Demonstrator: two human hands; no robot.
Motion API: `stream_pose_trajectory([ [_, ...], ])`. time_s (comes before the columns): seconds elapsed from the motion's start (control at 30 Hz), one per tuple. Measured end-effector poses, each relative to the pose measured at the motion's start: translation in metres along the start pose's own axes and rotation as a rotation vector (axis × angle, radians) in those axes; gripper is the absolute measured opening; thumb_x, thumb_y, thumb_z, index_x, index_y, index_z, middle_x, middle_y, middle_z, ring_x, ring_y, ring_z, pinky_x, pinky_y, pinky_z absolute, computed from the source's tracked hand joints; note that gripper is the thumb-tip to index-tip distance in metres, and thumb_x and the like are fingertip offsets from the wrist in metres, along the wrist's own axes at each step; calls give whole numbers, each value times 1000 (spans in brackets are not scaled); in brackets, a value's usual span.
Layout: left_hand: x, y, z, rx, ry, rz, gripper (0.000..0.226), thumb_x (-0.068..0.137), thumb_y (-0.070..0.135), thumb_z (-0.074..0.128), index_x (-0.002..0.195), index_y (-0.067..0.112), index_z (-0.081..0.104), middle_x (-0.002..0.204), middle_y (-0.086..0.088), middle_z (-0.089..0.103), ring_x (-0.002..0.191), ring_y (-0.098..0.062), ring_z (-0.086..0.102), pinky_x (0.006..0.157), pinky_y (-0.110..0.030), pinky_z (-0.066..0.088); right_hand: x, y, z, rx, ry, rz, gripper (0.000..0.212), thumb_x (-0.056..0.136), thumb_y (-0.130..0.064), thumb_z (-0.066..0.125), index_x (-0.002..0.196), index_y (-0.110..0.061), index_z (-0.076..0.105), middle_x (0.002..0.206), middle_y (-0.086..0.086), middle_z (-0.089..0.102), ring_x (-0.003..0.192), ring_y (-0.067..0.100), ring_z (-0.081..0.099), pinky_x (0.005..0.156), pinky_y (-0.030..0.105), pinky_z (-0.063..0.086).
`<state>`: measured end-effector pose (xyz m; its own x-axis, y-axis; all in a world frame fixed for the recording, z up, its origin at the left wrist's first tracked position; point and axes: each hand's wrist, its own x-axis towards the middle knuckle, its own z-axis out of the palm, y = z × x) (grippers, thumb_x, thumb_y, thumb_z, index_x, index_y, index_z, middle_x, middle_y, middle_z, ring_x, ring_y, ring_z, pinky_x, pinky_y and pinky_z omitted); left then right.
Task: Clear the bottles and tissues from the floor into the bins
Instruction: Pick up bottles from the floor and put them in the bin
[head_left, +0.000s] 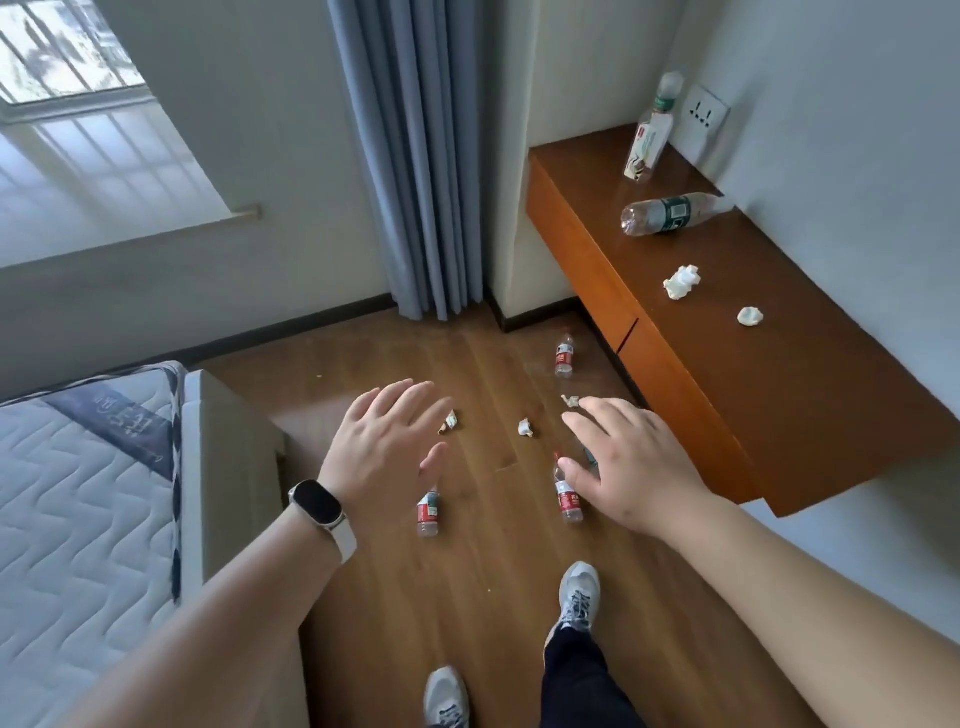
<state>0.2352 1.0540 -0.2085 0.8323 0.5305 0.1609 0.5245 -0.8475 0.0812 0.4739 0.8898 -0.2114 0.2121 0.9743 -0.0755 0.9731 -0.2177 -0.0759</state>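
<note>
Three small red-labelled bottles lie on the wooden floor: one far by the wall (564, 354), one below my left hand (428, 513), one partly behind my right hand (568, 498). Crumpled tissues lie between them: one at my left fingertips (450, 421), one in the middle (525, 427), one by my right fingertips (570, 400). My left hand (384, 441), with a watch on its wrist, and my right hand (631, 462) hover above the floor, fingers spread, holding nothing. No bin is in view.
A wooden wall-mounted desk (779, 395) on the right carries a lying green-labelled bottle (670, 213), an upright bottle (652, 132) and two tissues (682, 281). A bed (88, 509) fills the left. A blue curtain (415, 156) hangs ahead. My shoes (577, 597) stand below.
</note>
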Motion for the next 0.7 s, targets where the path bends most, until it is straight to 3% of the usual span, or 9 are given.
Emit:
stream_pose_trajectory([
  [0.2,55,15,55,-3,-92,-83,47,84,34,62,129,22,56,133,-1,56,127,-26,49,104,-41,36,53,61,49,97,-81,4,62,89,-55,31,135,-19,51,139,4,49,130,23,41,102,42,38],
  [0.33,90,17,104,-11,-137,-144,45,84,37,51,126,20,57,130,-2,58,125,-26,50,102,-40,37,92,92,93,159,-138,13,56,92,-51,40,139,-20,45,142,0,44,131,22,37,103,41,34],
  [0.57,103,-17,219,-86,-263,-252,45,82,33,61,125,21,56,131,-4,57,123,-30,50,98,-45,40,132,113,195,274,-227,143,54,91,-49,44,137,-20,45,144,-2,41,131,21,34,104,45,35],
  [0.7,98,-40,312,-150,-346,-280,48,85,30,64,131,21,53,136,-5,54,126,-31,48,97,-47,42,150,115,278,351,-279,217,53,92,-42,50,137,-16,46,143,2,41,130,25,33,108,42,29],
])
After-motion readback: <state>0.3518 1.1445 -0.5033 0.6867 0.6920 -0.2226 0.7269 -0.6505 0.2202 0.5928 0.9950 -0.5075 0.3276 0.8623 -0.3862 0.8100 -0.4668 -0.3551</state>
